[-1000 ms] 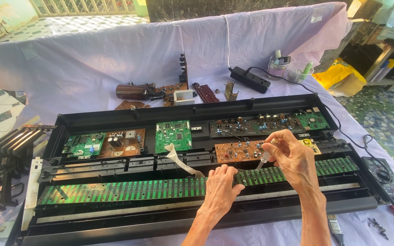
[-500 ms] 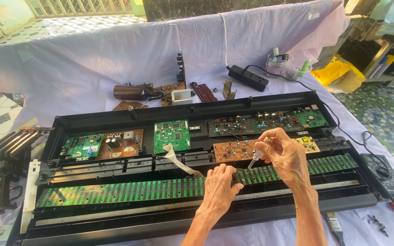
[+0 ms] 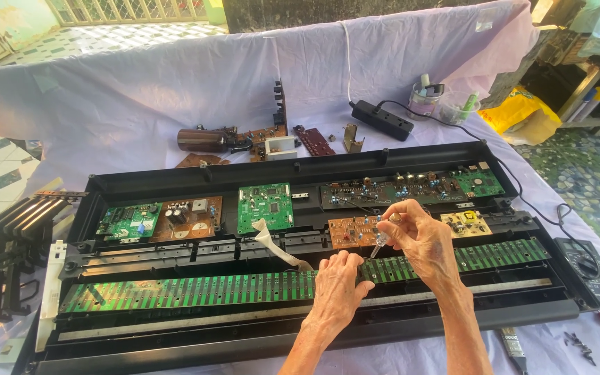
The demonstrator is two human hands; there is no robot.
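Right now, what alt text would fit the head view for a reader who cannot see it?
Two bare hands work over an opened electronic keyboard on a cloth-covered table: the right hand holds a small clear-handled screwdriver tip-down, and the left hand rests on the long green contact strip. Circuit boards sit inside the case, with loose parts and a power strip behind.

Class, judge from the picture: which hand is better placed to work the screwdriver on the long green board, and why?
Right. The right hand already grips the screwdriver, tip down by the long green board; the left hand rests flat on it.
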